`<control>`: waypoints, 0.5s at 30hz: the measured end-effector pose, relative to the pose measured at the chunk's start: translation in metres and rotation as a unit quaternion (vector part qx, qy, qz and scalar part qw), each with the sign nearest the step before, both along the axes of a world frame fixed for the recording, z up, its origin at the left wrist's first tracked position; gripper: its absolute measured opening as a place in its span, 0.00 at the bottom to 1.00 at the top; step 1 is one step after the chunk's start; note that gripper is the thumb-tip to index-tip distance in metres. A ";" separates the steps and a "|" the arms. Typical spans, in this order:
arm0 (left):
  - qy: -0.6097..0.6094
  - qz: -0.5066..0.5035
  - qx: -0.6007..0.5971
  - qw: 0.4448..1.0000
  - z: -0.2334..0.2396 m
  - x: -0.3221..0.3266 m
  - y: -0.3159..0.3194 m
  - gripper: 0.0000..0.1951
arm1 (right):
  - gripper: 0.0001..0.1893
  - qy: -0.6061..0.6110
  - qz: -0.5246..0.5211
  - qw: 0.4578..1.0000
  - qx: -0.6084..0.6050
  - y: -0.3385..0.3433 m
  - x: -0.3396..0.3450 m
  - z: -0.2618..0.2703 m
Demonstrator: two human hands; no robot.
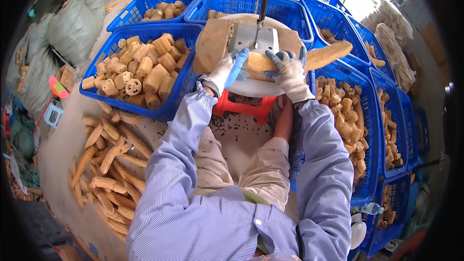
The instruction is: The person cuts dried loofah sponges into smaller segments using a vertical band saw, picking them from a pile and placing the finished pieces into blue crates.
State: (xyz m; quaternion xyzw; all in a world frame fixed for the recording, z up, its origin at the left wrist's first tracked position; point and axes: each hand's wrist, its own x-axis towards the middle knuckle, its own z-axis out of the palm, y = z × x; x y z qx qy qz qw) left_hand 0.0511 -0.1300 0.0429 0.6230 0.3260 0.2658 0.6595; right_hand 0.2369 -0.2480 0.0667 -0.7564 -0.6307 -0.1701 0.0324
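A long dried loofah [326,56] lies crosswise at the near edge of a metal machine plate [239,38], its free end pointing right. My left hand [232,68], in a white and blue glove, holds the loofah's left end. Gloved alike, my right hand [290,72] grips it around the middle. Just beyond the loofah, a vertical machine rod [261,14] comes down to a round hole in the plate. Cardboard [212,45] surrounds the plate, over a round white surface [239,88]. Whether the rod touches the loofah I cannot tell.
A blue plastic basket [174,106] of cut loofah pieces [145,65] stands left. Whole loofahs [108,184] are heaped on the floor below it. More blue baskets [373,188] with pieces stand right and behind. A red plastic stool [243,108] is under the work surface.
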 end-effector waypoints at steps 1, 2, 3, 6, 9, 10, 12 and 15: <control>0.007 0.019 0.053 0.998 -0.008 0.003 0.006 0.31 | 0.32 0.006 -0.034 0.999 -0.033 0.006 0.002 0.008; 0.008 0.037 0.132 0.991 -0.016 0.004 0.012 0.29 | 0.32 0.031 -0.031 0.998 -0.044 0.015 0.009 0.007; -0.010 0.022 0.135 0.991 -0.024 0.009 0.017 0.29 | 0.32 0.055 -0.029 0.997 -0.054 0.021 0.018 0.005; -0.031 0.052 0.244 0.968 -0.045 0.031 0.029 0.25 | 0.31 0.033 0.003 0.999 -0.041 0.034 0.021 0.003; 0.081 0.100 0.265 0.956 -0.046 0.042 0.037 0.19 | 0.30 0.034 -0.011 0.998 -0.055 0.046 0.025 0.007; 0.040 0.124 0.269 0.954 -0.056 0.049 0.048 0.15 | 0.29 0.047 -0.016 0.997 -0.060 0.052 0.028 0.006; 0.044 0.126 0.248 0.959 -0.055 0.054 0.056 0.13 | 0.29 0.059 -0.027 0.996 -0.067 0.061 0.032 0.006; 0.019 0.126 0.159 0.979 -0.048 0.062 0.057 0.10 | 0.29 0.054 -0.036 0.996 -0.065 0.064 0.037 0.005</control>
